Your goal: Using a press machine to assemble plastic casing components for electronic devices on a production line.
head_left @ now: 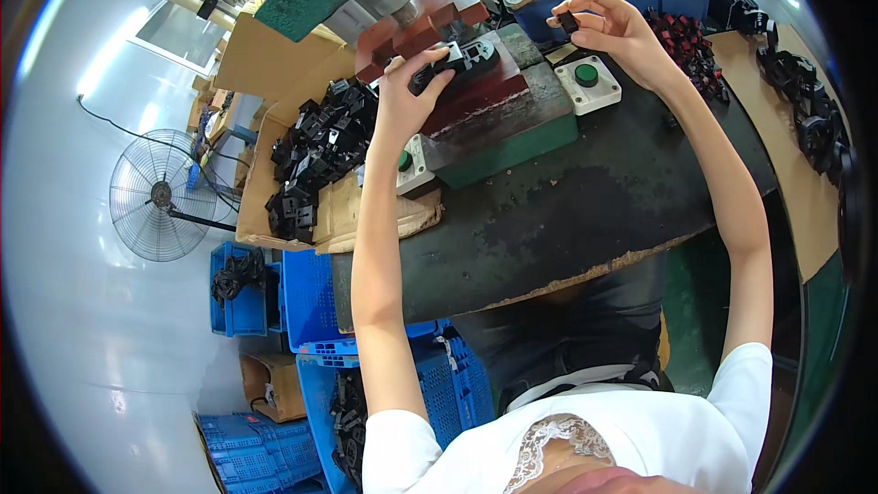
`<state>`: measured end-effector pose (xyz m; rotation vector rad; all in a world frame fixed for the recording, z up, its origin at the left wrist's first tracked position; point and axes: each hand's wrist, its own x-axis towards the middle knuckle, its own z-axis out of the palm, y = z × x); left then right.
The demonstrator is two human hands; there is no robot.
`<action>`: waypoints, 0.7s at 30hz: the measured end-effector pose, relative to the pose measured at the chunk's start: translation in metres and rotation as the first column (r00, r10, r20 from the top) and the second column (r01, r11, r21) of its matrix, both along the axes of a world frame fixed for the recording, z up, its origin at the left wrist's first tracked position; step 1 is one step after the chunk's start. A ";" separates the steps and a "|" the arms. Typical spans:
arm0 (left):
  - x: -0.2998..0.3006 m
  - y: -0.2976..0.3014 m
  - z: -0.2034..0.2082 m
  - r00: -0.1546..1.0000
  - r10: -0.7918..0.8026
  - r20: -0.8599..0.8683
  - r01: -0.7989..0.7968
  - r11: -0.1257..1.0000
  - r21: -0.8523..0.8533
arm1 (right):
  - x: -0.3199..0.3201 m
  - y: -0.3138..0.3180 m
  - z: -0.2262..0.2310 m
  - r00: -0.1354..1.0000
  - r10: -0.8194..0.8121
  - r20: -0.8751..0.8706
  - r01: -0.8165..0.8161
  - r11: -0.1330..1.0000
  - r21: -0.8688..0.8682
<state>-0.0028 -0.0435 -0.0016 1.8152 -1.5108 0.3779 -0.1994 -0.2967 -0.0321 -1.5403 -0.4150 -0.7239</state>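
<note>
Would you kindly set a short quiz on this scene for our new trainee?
1. Which hand is on the larger black part, and which pinches the small black piece?
2. True or false: in the picture, the wire-guarded fan is to the left of the cardboard box of black parts.
3. Fill in the missing colour: the white button box nearest the right hand has a ____ button.

Key:
1. The left hand is on the larger black part; the right hand pinches the small black piece.
2. True.
3. Green.
</note>
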 end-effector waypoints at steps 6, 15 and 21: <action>0.003 0.003 -0.007 0.992 -0.015 0.123 0.021 0.999 -0.048 | 0.003 0.009 -0.004 0.985 -0.156 -0.075 0.145 0.980 -0.136; -0.003 0.018 -0.003 0.995 0.019 0.100 -0.025 0.998 0.053 | 0.080 0.041 0.016 0.973 -0.224 0.050 0.226 0.895 -0.386; -0.015 0.080 -0.003 0.981 0.116 -0.155 -0.106 0.992 0.073 | 0.096 0.038 0.025 0.977 -0.213 -0.012 0.171 0.814 -0.555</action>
